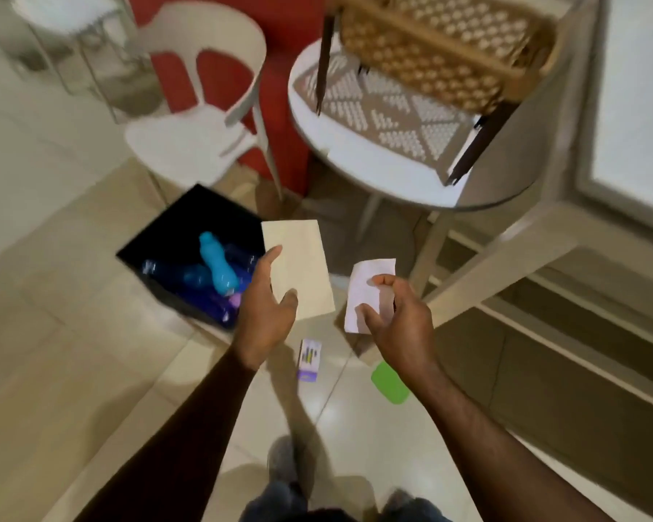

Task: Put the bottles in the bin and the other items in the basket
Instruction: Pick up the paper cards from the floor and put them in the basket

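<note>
My left hand [268, 314] grips a flat beige envelope [302, 265] by its lower edge, just right of the black bin [159, 235]. Inside the bin lie a light blue bottle [215, 265] and several darker blue bottles [174, 273]. My right hand [396, 318] pinches a white slip of paper [366, 284] between thumb and fingers. A small purple and white box [309, 359] and a green flat lid [390, 382] lie on the tiled floor between my hands. The woven wicker basket [445, 47] stands on the round white table [355, 160] ahead.
A white plastic chair [200, 133] stands left of the table, behind the bin. A red wall panel [287, 69] is behind them. A beige frame with slats [524, 258] runs along the right. My feet [283, 461] show at the bottom.
</note>
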Demonstrator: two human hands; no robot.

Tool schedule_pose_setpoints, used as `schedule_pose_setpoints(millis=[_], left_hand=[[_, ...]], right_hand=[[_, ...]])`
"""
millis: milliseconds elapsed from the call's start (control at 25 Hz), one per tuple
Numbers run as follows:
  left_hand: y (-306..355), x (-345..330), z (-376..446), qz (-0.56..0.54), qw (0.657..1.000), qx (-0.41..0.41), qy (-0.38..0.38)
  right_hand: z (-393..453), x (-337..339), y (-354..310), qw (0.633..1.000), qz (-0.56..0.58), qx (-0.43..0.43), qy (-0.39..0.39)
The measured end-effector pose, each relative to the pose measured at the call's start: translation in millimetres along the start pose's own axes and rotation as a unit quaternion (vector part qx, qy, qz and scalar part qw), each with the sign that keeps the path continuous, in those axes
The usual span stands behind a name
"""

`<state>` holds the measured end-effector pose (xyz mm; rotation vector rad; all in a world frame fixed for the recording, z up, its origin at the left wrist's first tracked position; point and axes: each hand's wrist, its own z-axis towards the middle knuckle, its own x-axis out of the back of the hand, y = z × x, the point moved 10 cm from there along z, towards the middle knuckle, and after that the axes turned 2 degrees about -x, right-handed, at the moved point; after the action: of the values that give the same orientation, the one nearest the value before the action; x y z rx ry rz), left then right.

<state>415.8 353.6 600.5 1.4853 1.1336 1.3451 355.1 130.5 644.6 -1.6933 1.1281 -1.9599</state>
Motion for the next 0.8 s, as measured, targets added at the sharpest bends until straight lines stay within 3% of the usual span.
schedule_pose_setpoints(millis=[280,480,600,800], left_hand=[[182,10,79,-0.047,0.99,-0.135,0.023],[270,-21,152,0.004,0.991,-0.133,0.0],[306,-55,206,0.022,0.991,-0.133,-0.026],[353,-129,298,0.045,0.986,-0.155,-0.041]], right_hand=[[72,135,-128,0.979,0.021,0.106,0.17],[189,213,-167,0.961,0.056,0.097,0.252],[278,253,-158,0.964,0.044,0.059,0.257],[398,270,-111,0.984,-0.075,-0.013,0.161]])
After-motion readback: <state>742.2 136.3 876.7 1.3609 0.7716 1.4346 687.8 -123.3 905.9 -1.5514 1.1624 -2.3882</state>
